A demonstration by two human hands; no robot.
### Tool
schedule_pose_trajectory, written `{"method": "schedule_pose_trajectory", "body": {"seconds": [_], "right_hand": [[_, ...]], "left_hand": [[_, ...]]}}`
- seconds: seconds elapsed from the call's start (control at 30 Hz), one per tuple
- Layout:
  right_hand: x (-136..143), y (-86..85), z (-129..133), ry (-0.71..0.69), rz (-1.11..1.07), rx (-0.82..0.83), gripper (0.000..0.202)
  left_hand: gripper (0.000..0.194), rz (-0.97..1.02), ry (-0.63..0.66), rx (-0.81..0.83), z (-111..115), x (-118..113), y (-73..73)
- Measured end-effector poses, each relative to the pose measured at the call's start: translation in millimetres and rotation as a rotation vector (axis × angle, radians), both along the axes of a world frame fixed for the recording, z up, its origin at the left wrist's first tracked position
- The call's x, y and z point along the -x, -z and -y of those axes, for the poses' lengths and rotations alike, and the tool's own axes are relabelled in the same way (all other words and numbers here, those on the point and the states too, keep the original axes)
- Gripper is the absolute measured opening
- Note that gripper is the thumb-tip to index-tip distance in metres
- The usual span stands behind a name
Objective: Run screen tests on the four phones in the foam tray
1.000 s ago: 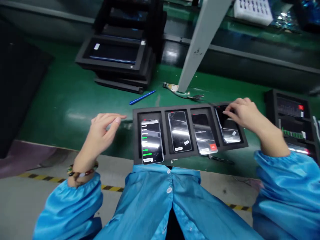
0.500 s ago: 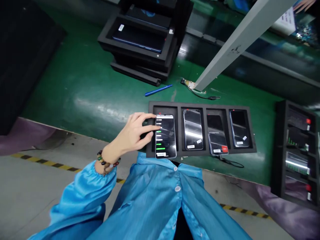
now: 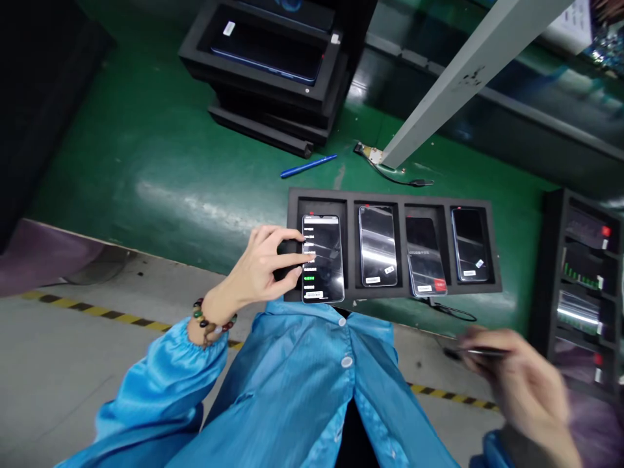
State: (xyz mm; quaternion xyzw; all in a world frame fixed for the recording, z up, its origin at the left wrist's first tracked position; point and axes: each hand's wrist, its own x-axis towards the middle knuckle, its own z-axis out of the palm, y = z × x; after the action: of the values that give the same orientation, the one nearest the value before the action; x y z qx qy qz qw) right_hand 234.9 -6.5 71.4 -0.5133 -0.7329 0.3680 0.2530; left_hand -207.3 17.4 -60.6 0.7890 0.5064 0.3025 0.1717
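Observation:
My left hand [image 3: 268, 266] reaches over the left edge of the first smartphone [image 3: 323, 260], fingers apart, one fingertip on its lit list of white and green lines. This phone lies partly over the front rim of a black foam tray [image 3: 400, 197]. Three more phones sit in the tray's other slots: a second phone [image 3: 377, 247], a third phone [image 3: 426, 257] with a red patch on its screen, and a fourth phone [image 3: 468, 244]. My right hand [image 3: 524, 380], smeared by motion, is closed on a thin black object [image 3: 487, 351], in front of the table edge at the right.
A blue pen [image 3: 309, 166] and a short black cable [image 3: 394, 179] lie behind the tray, near a grey post [image 3: 439, 97]. Stacked black trays [image 3: 263, 97] stand at the back. Another phone tray [image 3: 556, 260] is at right. A dark cable [image 3: 453, 312] loops below the third phone.
My right hand has come into view at the lower right with the thin black object. The list on the first phone's screen has shifted; my left hand stays at that phone.

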Motion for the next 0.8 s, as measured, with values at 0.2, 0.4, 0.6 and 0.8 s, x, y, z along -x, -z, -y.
{"method": "schedule_pose_trajectory", "body": {"seconds": [0.2, 0.4, 0.6, 0.8], "right_hand": [[45.2, 60.2, -15.7, -0.261, -0.087, 0.093, 0.022], [86.1, 80.9, -11.4, -0.408, -0.063, 0.178, 0.011], [123.6, 109.7, -8.6, -0.522, -0.1, 0.034, 0.015], [131.8, 117.8, -7.0, -0.547, -0.076, -0.04, 0.016]], "left_hand": [[0.039, -0.054, -0.14, -0.013, -5.2, -1.6, 4.9], [0.044, -0.013, -0.216, 0.009, -20.9, -3.6, 4.5], [0.038, -0.019, -0.255, 0.091, -51.1, -9.4, -0.2], [0.04, -0.022, -0.229, 0.118, -56.0, -4.1, 5.3]]}}
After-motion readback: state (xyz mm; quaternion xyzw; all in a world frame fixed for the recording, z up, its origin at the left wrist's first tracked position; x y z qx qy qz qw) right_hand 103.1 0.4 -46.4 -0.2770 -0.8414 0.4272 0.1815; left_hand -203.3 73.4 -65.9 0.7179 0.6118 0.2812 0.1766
